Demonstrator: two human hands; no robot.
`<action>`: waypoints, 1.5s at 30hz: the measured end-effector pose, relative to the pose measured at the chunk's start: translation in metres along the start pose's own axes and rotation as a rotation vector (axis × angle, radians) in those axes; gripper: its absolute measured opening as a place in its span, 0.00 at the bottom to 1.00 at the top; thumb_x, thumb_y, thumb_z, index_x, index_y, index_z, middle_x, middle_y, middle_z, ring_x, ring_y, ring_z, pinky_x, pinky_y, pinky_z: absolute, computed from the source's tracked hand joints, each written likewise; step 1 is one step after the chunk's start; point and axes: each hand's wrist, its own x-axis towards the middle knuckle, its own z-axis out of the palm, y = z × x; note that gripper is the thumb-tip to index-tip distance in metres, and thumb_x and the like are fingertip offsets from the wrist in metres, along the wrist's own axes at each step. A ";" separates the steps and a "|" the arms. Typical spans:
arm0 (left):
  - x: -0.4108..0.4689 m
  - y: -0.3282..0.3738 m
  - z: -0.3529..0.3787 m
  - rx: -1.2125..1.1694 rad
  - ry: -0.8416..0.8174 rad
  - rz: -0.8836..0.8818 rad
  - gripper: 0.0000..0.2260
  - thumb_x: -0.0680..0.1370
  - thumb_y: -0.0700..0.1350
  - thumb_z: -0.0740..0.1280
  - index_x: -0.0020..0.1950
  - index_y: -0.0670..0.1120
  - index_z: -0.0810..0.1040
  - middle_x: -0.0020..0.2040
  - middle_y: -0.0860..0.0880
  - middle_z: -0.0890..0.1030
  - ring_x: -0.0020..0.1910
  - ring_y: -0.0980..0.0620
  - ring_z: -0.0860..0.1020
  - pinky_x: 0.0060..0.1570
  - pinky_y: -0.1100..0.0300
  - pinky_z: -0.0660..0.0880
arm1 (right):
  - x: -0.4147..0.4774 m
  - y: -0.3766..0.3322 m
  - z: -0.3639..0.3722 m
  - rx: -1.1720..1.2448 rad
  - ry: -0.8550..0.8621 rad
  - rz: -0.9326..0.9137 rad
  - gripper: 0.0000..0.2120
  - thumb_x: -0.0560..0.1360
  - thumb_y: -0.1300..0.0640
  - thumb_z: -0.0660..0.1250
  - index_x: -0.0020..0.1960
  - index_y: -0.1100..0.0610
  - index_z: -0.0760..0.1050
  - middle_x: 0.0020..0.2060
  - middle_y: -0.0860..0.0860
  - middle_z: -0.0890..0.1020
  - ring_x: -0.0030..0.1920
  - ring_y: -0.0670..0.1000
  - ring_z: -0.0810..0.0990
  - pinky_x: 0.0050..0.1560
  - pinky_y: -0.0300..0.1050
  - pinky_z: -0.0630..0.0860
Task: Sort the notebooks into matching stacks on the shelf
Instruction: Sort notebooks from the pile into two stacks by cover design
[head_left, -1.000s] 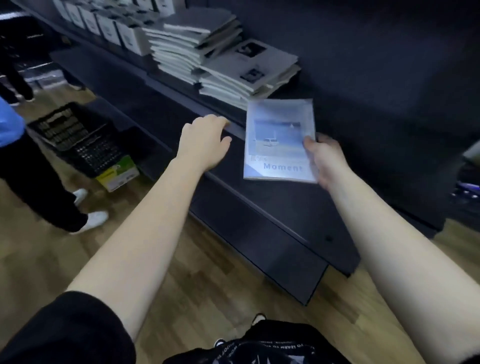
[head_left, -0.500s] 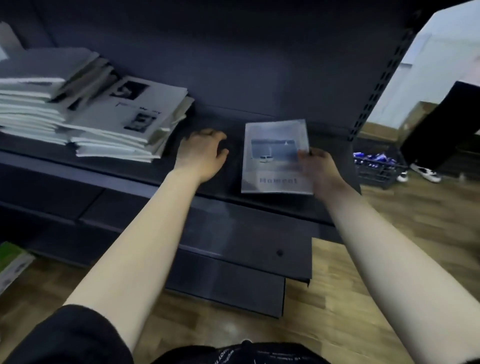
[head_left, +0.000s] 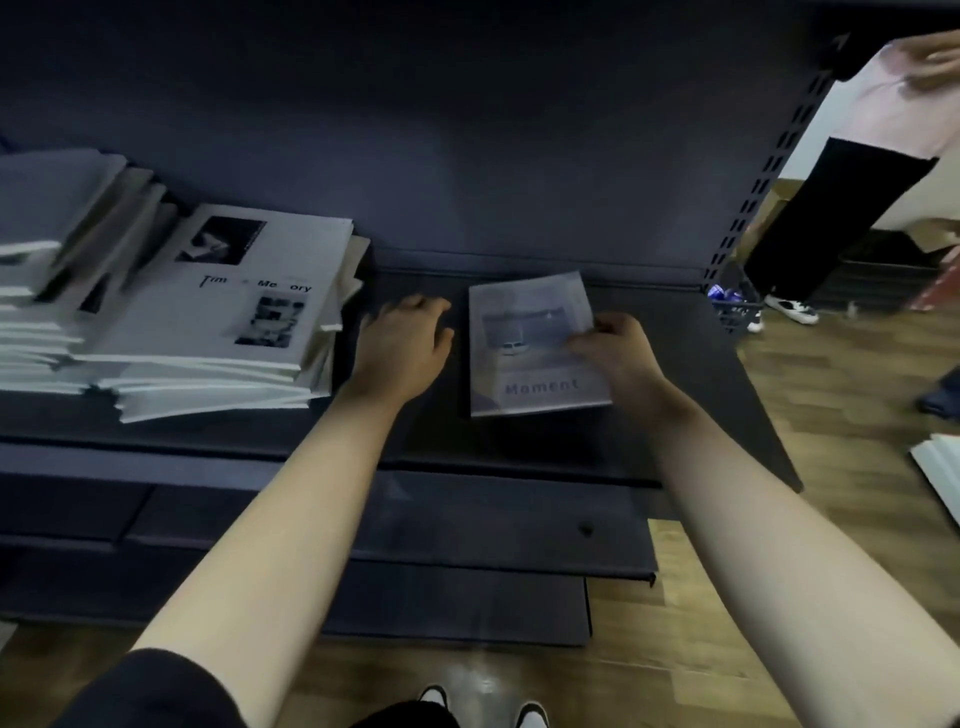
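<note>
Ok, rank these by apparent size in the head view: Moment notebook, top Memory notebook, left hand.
Largest: top Memory notebook
Then: Moment notebook
Smallest: left hand
All at similar depth, so nearness hardly matters.

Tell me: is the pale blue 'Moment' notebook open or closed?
Closed. The pale blue 'Moment' notebook shows just its front cover, face up, no pages spread; the right hand grips its right edge.
</note>
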 end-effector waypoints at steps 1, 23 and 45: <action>0.002 -0.007 0.000 0.006 -0.012 0.010 0.18 0.80 0.50 0.60 0.69 0.49 0.70 0.65 0.45 0.74 0.61 0.42 0.73 0.57 0.48 0.70 | 0.000 -0.001 0.005 -0.011 0.028 -0.009 0.13 0.58 0.59 0.70 0.39 0.67 0.78 0.29 0.51 0.77 0.32 0.50 0.77 0.34 0.43 0.70; 0.004 -0.040 0.011 -0.124 0.021 0.125 0.20 0.79 0.45 0.61 0.71 0.44 0.68 0.66 0.42 0.71 0.62 0.40 0.70 0.58 0.48 0.70 | 0.011 -0.015 0.064 -0.167 0.262 -0.059 0.23 0.66 0.58 0.74 0.60 0.55 0.77 0.46 0.46 0.79 0.44 0.47 0.77 0.30 0.31 0.65; 0.016 -0.037 0.016 -0.049 -0.004 0.087 0.20 0.80 0.50 0.58 0.71 0.47 0.66 0.68 0.45 0.69 0.65 0.43 0.69 0.61 0.49 0.66 | 0.021 -0.014 0.069 -0.273 0.220 -0.108 0.15 0.69 0.58 0.72 0.56 0.56 0.79 0.54 0.55 0.80 0.47 0.51 0.78 0.41 0.43 0.75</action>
